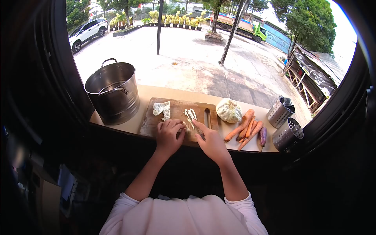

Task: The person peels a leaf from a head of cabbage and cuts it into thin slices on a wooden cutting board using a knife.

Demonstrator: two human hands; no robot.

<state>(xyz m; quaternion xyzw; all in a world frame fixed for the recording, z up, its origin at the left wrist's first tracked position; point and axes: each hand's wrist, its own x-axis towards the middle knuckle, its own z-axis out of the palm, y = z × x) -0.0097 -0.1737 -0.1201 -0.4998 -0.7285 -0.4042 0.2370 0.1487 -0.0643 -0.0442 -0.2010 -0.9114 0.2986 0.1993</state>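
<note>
My left hand (169,135) rests on the wooden cutting board (148,124) with its fingers curled down over a pale cabbage piece (187,127), mostly hidden beneath them. My right hand (212,144) is closed around a knife (192,124); its handle is covered by the palm and only a little of the blade shows, close to the left fingertips. Thin white cut strips (190,114) lie on the board just beyond the knife. A crumpled white leaf piece (162,109) sits toward the board's far left.
A large steel pot (117,98) stands left of the board. To the right are a cabbage head (229,111), several carrots (246,129) and a purple eggplant (262,138). Two perforated metal holders (288,135) stand at the counter's right end, one holding dark utensils.
</note>
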